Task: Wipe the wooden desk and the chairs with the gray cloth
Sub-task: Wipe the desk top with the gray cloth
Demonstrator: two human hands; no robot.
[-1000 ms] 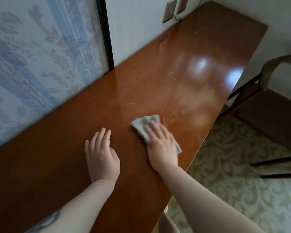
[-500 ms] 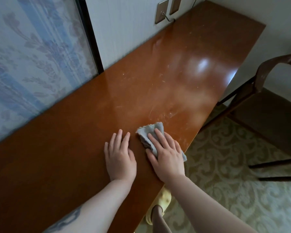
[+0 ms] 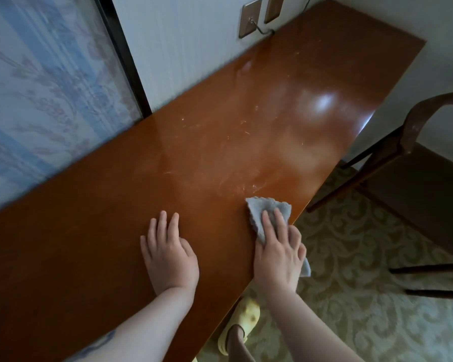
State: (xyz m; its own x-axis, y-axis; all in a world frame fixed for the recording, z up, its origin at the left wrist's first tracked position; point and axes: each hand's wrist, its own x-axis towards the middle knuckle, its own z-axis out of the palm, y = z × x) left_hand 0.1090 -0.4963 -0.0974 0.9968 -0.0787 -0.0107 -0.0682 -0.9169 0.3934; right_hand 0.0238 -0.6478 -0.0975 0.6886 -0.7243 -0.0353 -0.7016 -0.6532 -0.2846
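Observation:
A long glossy wooden desk [image 3: 220,142] runs from lower left to upper right along the wall, with pale dust streaks near its middle. The gray cloth [image 3: 268,211] lies flat at the desk's near edge, one corner hanging over it. My right hand [image 3: 279,253] presses on the cloth with fingers spread, partly past the edge. My left hand [image 3: 169,250] rests flat on the bare wood to the left, holding nothing. A dark wooden chair [image 3: 419,184] stands on the right, close to the desk's edge.
A patterned curtain [image 3: 42,95] and a white wall with two brown wall plates [image 3: 249,20] back the desk. Patterned carpet [image 3: 364,296] covers the floor on the right. My foot in a yellow slipper [image 3: 242,321] shows below the desk edge.
My right hand has slid the cloth from the desk's middle toward the near edge, so the cloth overhangs. My left hand stays flat on the wood. The view has shifted rightward.

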